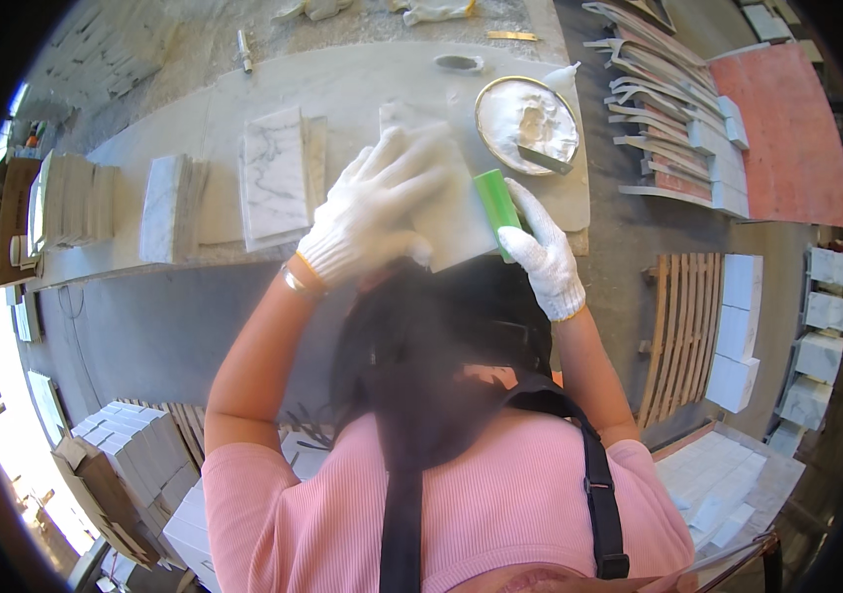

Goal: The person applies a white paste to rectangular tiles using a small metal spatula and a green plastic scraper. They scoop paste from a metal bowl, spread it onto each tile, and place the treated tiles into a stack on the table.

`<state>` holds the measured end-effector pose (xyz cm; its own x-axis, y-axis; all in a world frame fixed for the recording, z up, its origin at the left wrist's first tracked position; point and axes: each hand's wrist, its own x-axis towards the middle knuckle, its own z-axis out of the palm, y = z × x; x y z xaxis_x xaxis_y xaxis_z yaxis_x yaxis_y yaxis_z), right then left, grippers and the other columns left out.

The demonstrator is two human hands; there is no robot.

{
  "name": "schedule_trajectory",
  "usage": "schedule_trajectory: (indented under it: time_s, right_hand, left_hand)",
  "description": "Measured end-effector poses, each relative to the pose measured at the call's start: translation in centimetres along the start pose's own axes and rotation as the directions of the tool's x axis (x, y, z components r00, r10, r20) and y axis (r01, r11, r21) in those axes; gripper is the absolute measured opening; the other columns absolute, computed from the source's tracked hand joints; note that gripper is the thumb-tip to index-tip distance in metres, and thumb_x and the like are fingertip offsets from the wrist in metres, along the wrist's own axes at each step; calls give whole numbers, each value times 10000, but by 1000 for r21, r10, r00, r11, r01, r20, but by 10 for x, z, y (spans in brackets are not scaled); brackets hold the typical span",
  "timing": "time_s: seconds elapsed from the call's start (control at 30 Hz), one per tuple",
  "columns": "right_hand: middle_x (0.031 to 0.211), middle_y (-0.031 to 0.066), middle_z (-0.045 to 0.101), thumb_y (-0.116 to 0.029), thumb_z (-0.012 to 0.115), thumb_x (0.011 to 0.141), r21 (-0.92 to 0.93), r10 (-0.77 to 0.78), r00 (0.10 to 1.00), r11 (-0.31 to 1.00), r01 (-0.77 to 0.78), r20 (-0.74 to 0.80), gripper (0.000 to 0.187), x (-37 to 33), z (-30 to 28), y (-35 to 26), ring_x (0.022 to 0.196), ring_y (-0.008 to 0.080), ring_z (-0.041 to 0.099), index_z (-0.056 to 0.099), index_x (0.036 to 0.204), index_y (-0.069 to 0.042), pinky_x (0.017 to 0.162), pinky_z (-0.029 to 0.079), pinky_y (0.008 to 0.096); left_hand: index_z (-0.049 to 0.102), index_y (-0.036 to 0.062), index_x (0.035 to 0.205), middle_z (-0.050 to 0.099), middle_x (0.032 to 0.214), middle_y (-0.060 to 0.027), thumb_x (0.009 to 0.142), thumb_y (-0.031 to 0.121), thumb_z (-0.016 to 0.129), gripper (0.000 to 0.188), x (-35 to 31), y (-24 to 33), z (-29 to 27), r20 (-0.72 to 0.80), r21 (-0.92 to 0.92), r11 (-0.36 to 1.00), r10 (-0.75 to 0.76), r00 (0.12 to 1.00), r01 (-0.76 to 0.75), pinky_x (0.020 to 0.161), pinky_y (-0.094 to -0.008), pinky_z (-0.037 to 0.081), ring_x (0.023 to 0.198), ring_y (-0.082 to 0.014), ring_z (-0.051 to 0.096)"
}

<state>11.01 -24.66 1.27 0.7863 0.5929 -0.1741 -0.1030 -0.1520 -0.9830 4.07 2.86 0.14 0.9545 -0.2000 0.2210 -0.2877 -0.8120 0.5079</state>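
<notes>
Handling, left to right. Grey-veined panels [277, 176] are resting on the worktable [212, 114], left of the worker's left hand [374, 208]. That hand is stretching over a pale slab [456, 212], which is lying at the table's near side, one corner pointing out toward the worker. For a steady hold, in this judgement, the left palm should be bearing evenly on the slab so that it is not turning, fingertips lying clear of its right margin. A green block [495, 212] is standing along that margin; whether it is touching is not clear. The right hand [544, 255] should be guiding the block's long face parallel to the slab edge with light pressure, since a hard push could be chipping a thin edge or shifting the slab. Beyond the right hand, a round bowl [479, 111] is holding white paste [525, 114], a flat blade [544, 160] lying at its near rim.

Fingers, left to right. Left: gloved fingers are fanning wide, thumb standing well apart, grasping nothing. Blur is softening the tips, so one cannot tell whether they are pressing the slab or hanging just above it. Right: gloved fingers are gripping the green block from its right side, one digit reaching toward the far end, another lying nearer the worker. The underside is hiding; grip strength is not showing.
</notes>
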Motion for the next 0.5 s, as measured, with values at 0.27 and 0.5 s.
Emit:
schedule_trajectory:
  time_s: [0.27, 0.5]
  right_hand:
    - [1573, 148, 541, -178, 681, 971, -85, -37, 999, 996, 40, 27, 718, -6, -4, 4, 1439, 215, 512, 428, 1608, 37, 1200, 388, 370]
    - [1486, 109, 593, -241, 720, 933, -52, -2, 1000, 999, 3, 16, 800, -1, -5, 11, 1255, 156, 618, 413, 1621, 31, 1027, 519, 311]
  left_hand:
    - [626, 141, 1478, 448, 1670, -151, 708, 738, 741, 982, 0, -3, 0, 0, -58, 998, -6, 1000, 6, 1234, -574, 350, 1555, -489, 334]
    - [633, 149, 1476, 456, 1662, -159, 726, 794, 697, 991, -1, -4, 0, -5, -29, 1000, -10, 1000, 10, 1232, -583, 345, 1543, -504, 346]
